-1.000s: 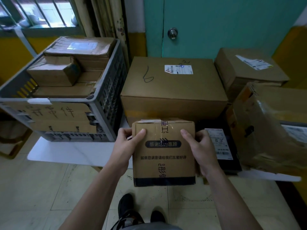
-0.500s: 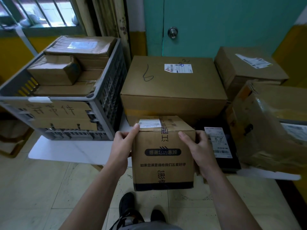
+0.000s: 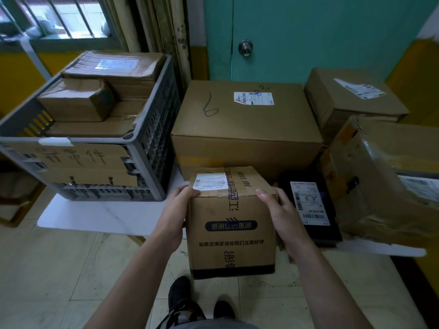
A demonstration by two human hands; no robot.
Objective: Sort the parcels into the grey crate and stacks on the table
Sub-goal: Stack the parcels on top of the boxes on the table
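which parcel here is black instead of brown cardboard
The flat black parcel with a white barcode label, on the white table right of the held brown cardboard box; all others are brown.

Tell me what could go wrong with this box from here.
1. The left hand and right hand grip the printed box by its sides, past the table edge with nothing beneath; it might slip to the floor.
2. The grey crate already looks full to its rim; a box added there could slide off.

Teal door [image 3: 308,32] (round metal knob [image 3: 245,47]), barred window [image 3: 59,17] off to its left
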